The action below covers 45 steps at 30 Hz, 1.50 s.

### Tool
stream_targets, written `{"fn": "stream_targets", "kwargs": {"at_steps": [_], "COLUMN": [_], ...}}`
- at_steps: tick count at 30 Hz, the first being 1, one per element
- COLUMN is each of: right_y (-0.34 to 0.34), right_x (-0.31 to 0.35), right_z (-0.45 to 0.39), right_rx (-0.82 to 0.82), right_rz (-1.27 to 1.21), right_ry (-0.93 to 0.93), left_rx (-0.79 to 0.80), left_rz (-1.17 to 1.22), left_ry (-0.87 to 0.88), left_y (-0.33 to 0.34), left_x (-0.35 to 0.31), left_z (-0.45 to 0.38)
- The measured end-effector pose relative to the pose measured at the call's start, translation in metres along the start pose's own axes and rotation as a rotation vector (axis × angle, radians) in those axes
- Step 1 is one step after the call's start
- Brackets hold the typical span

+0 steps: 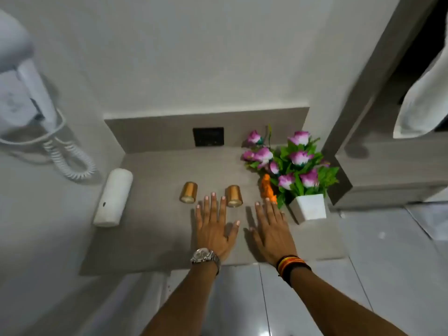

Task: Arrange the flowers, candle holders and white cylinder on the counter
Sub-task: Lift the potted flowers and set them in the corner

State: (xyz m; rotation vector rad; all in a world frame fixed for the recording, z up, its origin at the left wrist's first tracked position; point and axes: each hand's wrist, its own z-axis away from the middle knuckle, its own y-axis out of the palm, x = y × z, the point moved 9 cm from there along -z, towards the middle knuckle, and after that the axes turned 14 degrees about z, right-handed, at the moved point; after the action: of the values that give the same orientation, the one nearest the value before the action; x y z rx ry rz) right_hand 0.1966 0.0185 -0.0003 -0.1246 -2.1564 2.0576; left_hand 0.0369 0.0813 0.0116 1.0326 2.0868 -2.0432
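Note:
On the grey counter [150, 238] stand two gold candle holders, one [188, 192] left of my fingers and one [234, 196] just beyond them. A white cylinder [113, 198] stands at the counter's left edge. Pink flowers [298, 161] in a white pot [309, 207] sit at the right, with a small orange object [267, 186] beside them. My left hand [214, 229] lies flat and open on the counter, a watch on its wrist. My right hand [272, 230] rests flat beside it, fingertips close to the orange object and the pot.
A white wall-mounted hair dryer [24, 93] with a coiled cord [70, 158] hangs at the left. A black wall socket [208, 137] sits in the backsplash. A white towel [421, 98] hangs at the upper right. Tiled floor lies below the counter's front edge.

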Motion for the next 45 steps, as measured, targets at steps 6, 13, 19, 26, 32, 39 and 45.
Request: {"fn": "stream_targets", "kwargs": {"at_steps": [6, 13, 19, 26, 32, 39, 45], "right_y": [0.051, 0.058, -0.029, -0.076, -0.058, -0.092, -0.085], "right_x": [-0.007, -0.008, -0.031, -0.161, -0.158, -0.145, -0.148], "right_z": [0.004, 0.007, 0.001, -0.032, -0.050, -0.008, -0.064], "right_rx": [0.086, 0.058, -0.187, 0.177, 0.424, -0.069, -0.341], "right_rz": [0.024, 0.056, -0.144, 0.050, -0.023, -0.421, -0.720], "right_ry": [0.038, 0.048, 0.150, 0.714, 0.653, 0.709, 0.677], "left_rx": [0.089, 0.116, 0.119, 0.113, 0.122, 0.143, 0.136], "left_rz": [0.003, -0.037, -0.037, -0.021, -0.009, -0.021, 0.000], "left_ry": [-0.074, -0.111, -0.092, -0.089, -0.094, -0.051, -0.040], "left_y": [0.052, 0.062, 0.063, 0.060, 0.064, 0.062, 0.060], "left_x": [0.035, 0.038, 0.040, 0.038, 0.042, 0.046, 0.044], "left_z": [0.013, 0.005, 0.005, 0.003, 0.003, -0.016, -0.023]}}
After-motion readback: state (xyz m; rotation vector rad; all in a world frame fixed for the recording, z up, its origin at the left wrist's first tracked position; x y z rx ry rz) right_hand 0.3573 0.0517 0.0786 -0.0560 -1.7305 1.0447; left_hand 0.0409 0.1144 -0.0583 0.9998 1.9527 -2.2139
